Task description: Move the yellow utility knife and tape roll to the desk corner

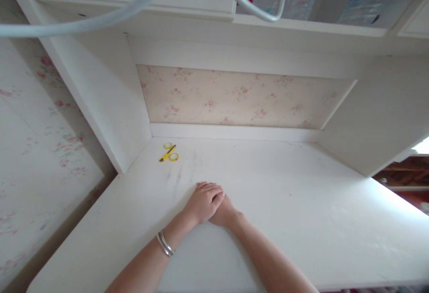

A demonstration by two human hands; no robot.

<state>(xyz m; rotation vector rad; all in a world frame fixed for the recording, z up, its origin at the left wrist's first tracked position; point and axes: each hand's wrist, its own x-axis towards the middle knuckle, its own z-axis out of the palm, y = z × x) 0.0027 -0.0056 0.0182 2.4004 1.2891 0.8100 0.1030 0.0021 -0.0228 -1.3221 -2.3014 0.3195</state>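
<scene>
Left hand (204, 201) lies flat over the right hand (225, 214) mid-counter (301, 203), both relaxed, holding nothing; yellow scissors (168, 152) sit well apart near the back-left corner; reach there unhurried

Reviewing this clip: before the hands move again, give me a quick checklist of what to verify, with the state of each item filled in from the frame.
1. Both hands in view: ok. The left hand lies on top of the right hand, both resting on the white desk.
2. Hands free of objects: ok for the left; the right is mostly covered, so cannot tell.
3. Yellow scissors located: ok, lying flat near the back left corner, apart from the hands.
4. Scissor blades closed: cannot tell, too small.
5. Bracelet on the left wrist clear of anything: ok.
6. Cable hanging overhead clear of the hands: ok, well above them.
</scene>
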